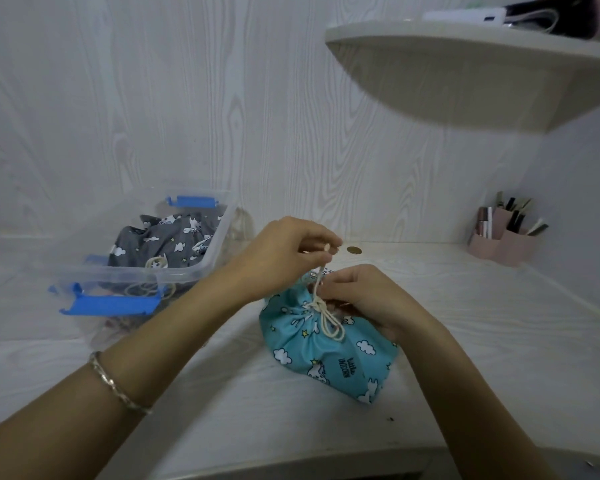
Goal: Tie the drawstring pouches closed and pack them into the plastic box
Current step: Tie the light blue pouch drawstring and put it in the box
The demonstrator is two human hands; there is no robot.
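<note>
The blue pouch [326,358] lies on the white worktop [222,393], just in front of the person and right of the plastic box [174,273]; its mouth is already drawn into a tight gather with the cream cord [321,284] wound around it and a loop hanging down over the cloth. The left hand [284,251] is raised above the neck, its fingers [326,245] pinching one end of the cord taut; the right hand [357,296] sits curled against the gathered neck, gripping it, though whether it also pinches the other cord end is hidden.

The pouch looks soft, light and full, so it should squash and slump; a firm hold belongs at the bunched neck, not the loose body; the thin cord is likely to slip unless pinched close to the knot. The knot seems part-made, with tightening to come, then the lift into the box.

A grey pouch [167,244] already lies inside the box, its lid off. A coin [354,250] rests on the worktop beyond the hands; a pink holder [503,240] stands far right beneath a shelf [465,64].
</note>
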